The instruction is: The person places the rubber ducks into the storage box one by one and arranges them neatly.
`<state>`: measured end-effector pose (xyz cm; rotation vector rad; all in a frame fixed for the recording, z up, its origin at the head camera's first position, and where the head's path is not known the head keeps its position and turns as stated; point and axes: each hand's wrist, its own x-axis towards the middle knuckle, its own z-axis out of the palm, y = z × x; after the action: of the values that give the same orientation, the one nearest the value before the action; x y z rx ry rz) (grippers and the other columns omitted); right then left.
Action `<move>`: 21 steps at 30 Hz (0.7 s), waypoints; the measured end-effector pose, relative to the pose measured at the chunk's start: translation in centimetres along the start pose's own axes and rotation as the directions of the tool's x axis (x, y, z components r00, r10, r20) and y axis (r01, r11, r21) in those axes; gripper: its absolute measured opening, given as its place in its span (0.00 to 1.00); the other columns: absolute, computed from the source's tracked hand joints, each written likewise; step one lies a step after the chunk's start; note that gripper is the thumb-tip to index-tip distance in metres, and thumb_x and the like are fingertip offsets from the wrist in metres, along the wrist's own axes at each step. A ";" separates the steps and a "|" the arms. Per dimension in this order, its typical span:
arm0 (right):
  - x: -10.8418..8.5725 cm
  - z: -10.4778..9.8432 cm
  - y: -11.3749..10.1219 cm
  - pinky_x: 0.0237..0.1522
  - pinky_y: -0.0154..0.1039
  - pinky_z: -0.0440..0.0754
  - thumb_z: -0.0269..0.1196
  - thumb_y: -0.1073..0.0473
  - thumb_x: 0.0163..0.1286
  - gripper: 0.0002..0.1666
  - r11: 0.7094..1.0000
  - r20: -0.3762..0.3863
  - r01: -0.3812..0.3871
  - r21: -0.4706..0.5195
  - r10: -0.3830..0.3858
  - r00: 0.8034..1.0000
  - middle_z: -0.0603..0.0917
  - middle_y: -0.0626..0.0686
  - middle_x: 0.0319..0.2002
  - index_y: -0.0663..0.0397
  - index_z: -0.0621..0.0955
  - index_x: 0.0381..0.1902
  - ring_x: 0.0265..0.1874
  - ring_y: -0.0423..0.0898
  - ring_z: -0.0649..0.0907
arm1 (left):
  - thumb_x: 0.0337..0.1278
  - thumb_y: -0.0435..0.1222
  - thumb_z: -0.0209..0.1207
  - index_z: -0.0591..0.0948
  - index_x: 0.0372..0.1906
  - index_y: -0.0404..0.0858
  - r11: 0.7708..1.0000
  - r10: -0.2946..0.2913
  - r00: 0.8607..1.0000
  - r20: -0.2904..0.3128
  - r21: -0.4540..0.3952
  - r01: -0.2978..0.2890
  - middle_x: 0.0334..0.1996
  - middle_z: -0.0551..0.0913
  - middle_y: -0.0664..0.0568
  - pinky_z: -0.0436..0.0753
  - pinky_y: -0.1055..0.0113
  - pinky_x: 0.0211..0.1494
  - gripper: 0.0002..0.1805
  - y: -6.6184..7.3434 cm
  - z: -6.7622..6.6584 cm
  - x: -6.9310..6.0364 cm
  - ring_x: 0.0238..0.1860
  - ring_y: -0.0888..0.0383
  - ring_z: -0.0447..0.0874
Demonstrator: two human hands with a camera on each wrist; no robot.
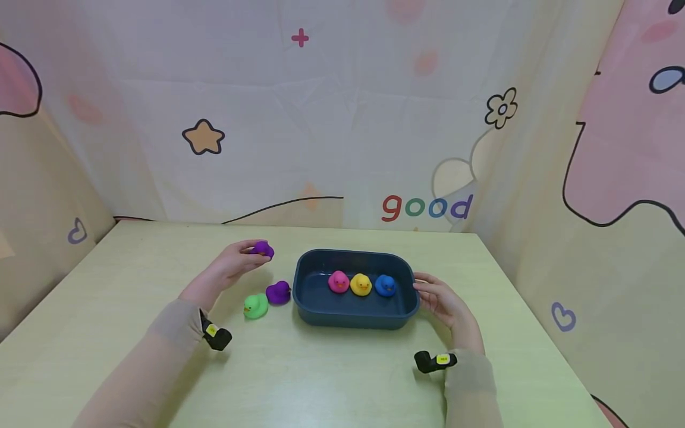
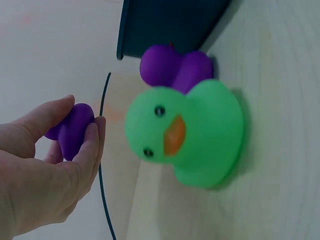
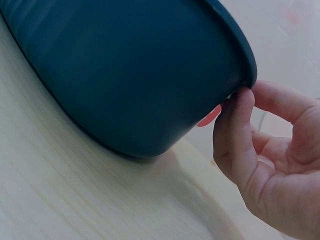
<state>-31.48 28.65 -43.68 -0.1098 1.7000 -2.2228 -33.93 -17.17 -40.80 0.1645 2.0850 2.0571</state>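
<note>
My left hand (image 1: 233, 263) holds a purple rubber duck (image 1: 263, 249) above the table, left of a dark blue plastic tub (image 1: 348, 320). In the left wrist view, the thumb and fingers close around that duck (image 2: 75, 130). Below the hand, a second purple duck (image 1: 278, 293) and a green duck (image 1: 255, 306) sit side by side on the table. Inside the tub are a pink duck (image 1: 338, 282), a yellow duck (image 1: 361, 285) and a blue duck (image 1: 385, 285). My right hand (image 1: 444, 302) grips the tub's right end at the rim, fingertips curled beneath it (image 3: 270, 155).
The pale wooden table (image 1: 342, 374) has its far edge against a printed curtain (image 1: 342, 148). More curtain hangs at the left and right sides. A small black camera (image 1: 216, 336) is strapped at the left wrist, another camera (image 1: 434, 361) at the right.
</note>
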 end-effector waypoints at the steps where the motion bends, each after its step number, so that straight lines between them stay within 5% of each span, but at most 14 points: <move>1: 0.0 0.1 0.0 0.35 0.27 0.83 0.47 0.70 0.76 0.12 1.000 0.000 0.002 -0.002 -0.002 1.000 0.86 0.45 0.35 0.56 0.70 0.54 0.30 0.35 0.85 | 0.64 0.23 0.54 0.54 0.73 0.23 1.000 0.002 1.000 0.000 -0.001 -0.002 0.64 0.66 0.29 0.71 0.61 0.68 0.35 0.1 0.3 0.0 0.41 0.71 0.81; 11: 0.0 0.0 -0.1 0.34 0.26 0.83 0.47 0.70 0.76 0.12 1.000 0.006 0.003 0.007 -0.003 1.000 0.86 0.45 0.34 0.55 0.69 0.53 0.30 0.35 0.85 | 0.65 0.24 0.53 0.56 0.73 0.25 0.999 -0.003 1.000 -0.008 -0.036 0.002 0.68 0.63 0.28 0.67 0.56 0.71 0.34 1.7 3.6 0.4 0.45 0.66 0.80; 21: 0.1 -0.1 0.1 0.35 0.26 0.83 0.47 0.69 0.76 0.12 1.000 0.003 0.011 -0.007 -0.011 1.000 0.86 0.44 0.35 0.54 0.71 0.52 0.30 0.34 0.85 | 0.65 0.22 0.51 0.56 0.72 0.24 0.997 -0.004 0.999 0.048 -0.076 0.008 0.68 0.63 0.28 0.66 0.56 0.72 0.32 2.5 7.4 1.5 0.57 0.54 0.77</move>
<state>-31.55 28.66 -43.81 -0.1243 1.7097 -2.2233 -33.91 -9.55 -38.41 0.1931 1.9734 2.1044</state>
